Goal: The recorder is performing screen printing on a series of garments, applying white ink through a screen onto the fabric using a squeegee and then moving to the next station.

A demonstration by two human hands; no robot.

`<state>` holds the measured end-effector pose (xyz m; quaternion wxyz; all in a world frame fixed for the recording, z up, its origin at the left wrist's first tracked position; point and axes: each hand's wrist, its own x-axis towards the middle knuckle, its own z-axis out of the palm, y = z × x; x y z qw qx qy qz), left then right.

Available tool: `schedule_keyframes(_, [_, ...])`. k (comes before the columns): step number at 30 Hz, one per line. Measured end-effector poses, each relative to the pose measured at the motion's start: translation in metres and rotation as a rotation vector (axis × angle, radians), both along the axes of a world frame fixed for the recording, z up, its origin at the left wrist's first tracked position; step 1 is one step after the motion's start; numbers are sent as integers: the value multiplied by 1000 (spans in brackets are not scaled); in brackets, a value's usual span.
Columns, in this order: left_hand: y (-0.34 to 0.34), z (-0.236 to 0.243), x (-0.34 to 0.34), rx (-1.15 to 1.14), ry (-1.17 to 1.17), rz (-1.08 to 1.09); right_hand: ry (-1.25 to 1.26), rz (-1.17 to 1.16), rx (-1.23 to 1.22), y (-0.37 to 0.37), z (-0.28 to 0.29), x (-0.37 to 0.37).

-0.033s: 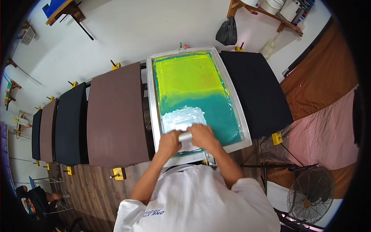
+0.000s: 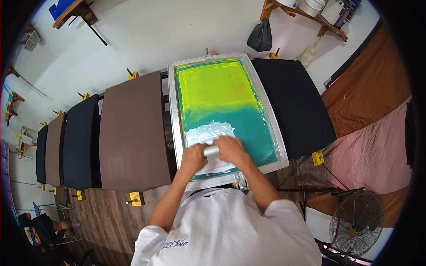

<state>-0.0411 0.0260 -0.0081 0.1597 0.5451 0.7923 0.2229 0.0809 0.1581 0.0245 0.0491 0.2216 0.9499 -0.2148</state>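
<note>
A silver-framed printing screen (image 2: 273, 133) lies before me, its mesh yellow-green in the far half and teal in the near half. White ink (image 2: 208, 132) covers a patch at its near left. Both hands grip a squeegee (image 2: 211, 150), whose pale rounded handle shows between them over the ink; its blade is hidden. My left hand (image 2: 194, 158) is closed around the left end, and my right hand (image 2: 230, 150) is closed around the right end.
Brown (image 2: 131, 133) and black fabric-covered boards stand in a row at left; another black board (image 2: 295, 106) adjoins the screen at right. Yellow clamps (image 2: 136, 199) stick out at board ends. A floor fan (image 2: 357, 221) stands at lower right, and a person (image 2: 37, 232) is at lower left.
Both hands and the squeegee have shifted slightly away from my body over the white ink. The screen and boards have stayed in place.
</note>
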Motion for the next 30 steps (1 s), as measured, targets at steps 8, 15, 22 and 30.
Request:
schedule_keyframes(8, [12, -9, -9, 45, -12, 1, -16, -42, -50, 11, -18, -13])
schedule_keyframes(15, [-21, -3, 23, 44, -119, 44, 83, -75, -52, -26, -19, 23])
schedule_keyframes(22, [-34, 14, 38, -258, -251, -15, -126, -42, -164, -30, -5, 39])
schedule_keyframes(30, [-11, -19, 14, 102, -111, 77, 144, 15, -24, -13, -22, 15])
